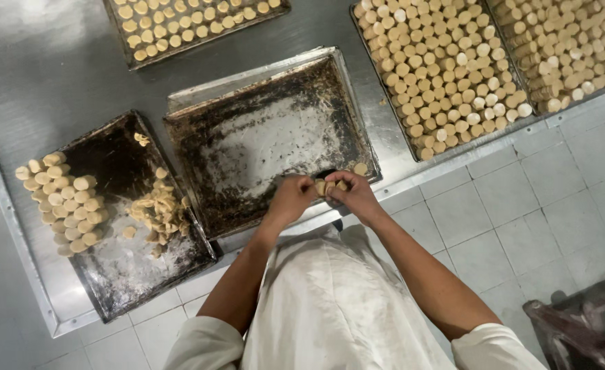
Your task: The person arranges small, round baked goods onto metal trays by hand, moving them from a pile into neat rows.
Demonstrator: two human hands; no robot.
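Note:
My left hand [291, 197] and my right hand [354, 194] meet over the near right corner of a dark, blackened baking tray [268, 137]. Between the fingers of both hands sit a few small round pale dough pieces [328, 186]. One more round piece [361, 168] lies on the tray's corner just beyond my right hand. The rest of that tray is bare, with a scratched shiny patch in its middle.
A second dark tray [121, 267] on the left carries stacked round dough pieces [66, 202] and a loose heap [157, 212]. Trays packed with several rows of rounds [446, 68] stand at the back right and the back left [179, 24]. All rest on a steel table [42, 75]; tiled floor [521, 212] lies on the right.

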